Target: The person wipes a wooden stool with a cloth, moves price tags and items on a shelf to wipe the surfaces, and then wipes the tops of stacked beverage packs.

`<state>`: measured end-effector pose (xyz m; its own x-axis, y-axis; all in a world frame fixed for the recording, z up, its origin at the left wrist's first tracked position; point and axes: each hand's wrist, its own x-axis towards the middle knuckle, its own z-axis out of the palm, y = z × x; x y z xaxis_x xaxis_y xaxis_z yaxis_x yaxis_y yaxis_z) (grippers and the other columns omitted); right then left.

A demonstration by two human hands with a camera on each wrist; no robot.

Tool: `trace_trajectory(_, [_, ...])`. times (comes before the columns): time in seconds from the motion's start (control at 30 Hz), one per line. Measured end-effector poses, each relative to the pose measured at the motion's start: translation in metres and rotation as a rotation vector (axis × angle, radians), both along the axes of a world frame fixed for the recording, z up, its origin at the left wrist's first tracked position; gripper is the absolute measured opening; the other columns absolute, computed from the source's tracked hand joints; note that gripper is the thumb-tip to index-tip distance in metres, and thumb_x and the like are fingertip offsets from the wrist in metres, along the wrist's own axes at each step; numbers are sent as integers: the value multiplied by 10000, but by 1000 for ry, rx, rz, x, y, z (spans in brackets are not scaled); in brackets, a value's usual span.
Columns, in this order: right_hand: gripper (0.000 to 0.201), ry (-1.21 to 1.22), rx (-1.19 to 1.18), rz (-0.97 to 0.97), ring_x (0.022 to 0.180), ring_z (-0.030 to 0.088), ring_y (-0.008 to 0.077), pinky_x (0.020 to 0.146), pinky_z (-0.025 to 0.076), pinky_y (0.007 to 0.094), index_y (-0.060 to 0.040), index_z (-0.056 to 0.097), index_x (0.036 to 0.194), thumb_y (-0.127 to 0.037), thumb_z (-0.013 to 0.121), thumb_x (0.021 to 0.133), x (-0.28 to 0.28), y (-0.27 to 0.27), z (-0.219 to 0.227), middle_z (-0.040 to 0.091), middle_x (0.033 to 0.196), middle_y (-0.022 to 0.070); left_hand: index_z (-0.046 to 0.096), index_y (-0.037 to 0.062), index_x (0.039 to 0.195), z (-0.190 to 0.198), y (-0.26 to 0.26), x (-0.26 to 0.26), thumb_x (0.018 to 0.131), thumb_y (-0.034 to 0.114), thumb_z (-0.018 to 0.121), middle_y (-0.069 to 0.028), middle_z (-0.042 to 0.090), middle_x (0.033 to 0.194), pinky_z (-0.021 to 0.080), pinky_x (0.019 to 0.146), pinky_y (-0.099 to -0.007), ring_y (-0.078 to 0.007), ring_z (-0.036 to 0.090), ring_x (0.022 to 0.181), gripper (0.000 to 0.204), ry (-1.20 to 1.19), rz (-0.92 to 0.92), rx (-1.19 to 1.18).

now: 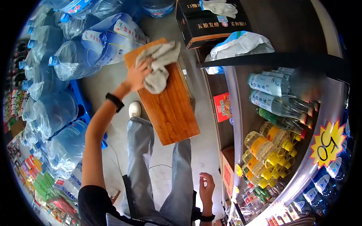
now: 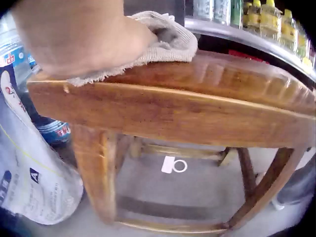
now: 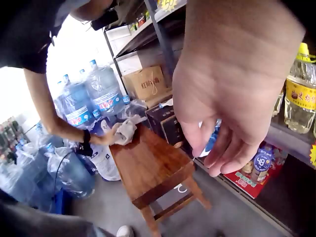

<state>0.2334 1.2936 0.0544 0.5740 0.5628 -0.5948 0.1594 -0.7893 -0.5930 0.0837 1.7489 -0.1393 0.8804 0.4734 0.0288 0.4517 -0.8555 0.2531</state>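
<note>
A brown wooden stool (image 1: 171, 113) stands on the floor in front of the person's legs. Across its far end lies a crumpled grey-beige cloth (image 1: 156, 81). My left hand (image 1: 138, 75) presses on this cloth, fingers spread over it in the head view. From the left wrist, the cloth (image 2: 170, 49) bunches up beyond the hand (image 2: 89, 39), which hides part of it, and one edge hangs just over the stool's side. My right hand (image 1: 206, 186) hangs beside the right leg, loosely curled with nothing in it, near the shelf.
Large blue water bottles (image 1: 52, 113) and a white-blue sack (image 1: 113, 39) line the left side. Shelves at right hold yellow-capped bottles (image 1: 260, 147), clear bottles (image 1: 267, 84) and a white plastic bag (image 1: 241, 47). A black box (image 1: 211, 24) carries a white glove (image 1: 220, 7).
</note>
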Motion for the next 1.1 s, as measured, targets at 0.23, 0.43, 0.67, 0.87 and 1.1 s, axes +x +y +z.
trace_trajectory(0.23, [157,59,-15,-108,845,601,207,661,480,284,-27,589,983,-21,527,838,-89,21,-4,608,978,106,520,69,1055,-11,59,27,587,175,672,-151,436,1235,345,929,-450,-367,379,1160,503,-211,444,43])
trace_trajectory(0.43, [133,222,-91,-154,816,608,225,675,483,288,-20,588,966,-61,544,848,-173,37,26,617,955,113,556,52,1015,1,-50,-13,536,155,705,-164,415,1247,327,911,-501,-386,368,1153,512,-38,342,-71])
trace_trajectory(0.67, [116,101,112,-24,845,614,230,673,490,303,-32,593,952,-75,537,860,-184,28,52,623,955,114,629,85,946,28,-302,-24,672,213,637,-79,493,1150,327,922,-479,-297,394,1150,303,155,-480,-493])
trace_trajectory(0.87, [157,5,119,112,833,605,219,643,500,307,-42,582,985,-90,567,836,-128,-15,59,600,963,111,632,85,995,54,-388,-94,636,289,627,-120,628,955,466,773,-387,-301,586,903,413,287,-426,-894])
trace_trajectory(1.1, [626,285,451,462,1080,483,220,838,458,321,-87,366,1299,-185,683,769,-107,-16,31,468,1209,83,567,50,1129,213,-332,-131,743,277,595,-107,624,987,462,807,-351,-282,576,936,449,-8,245,-1405])
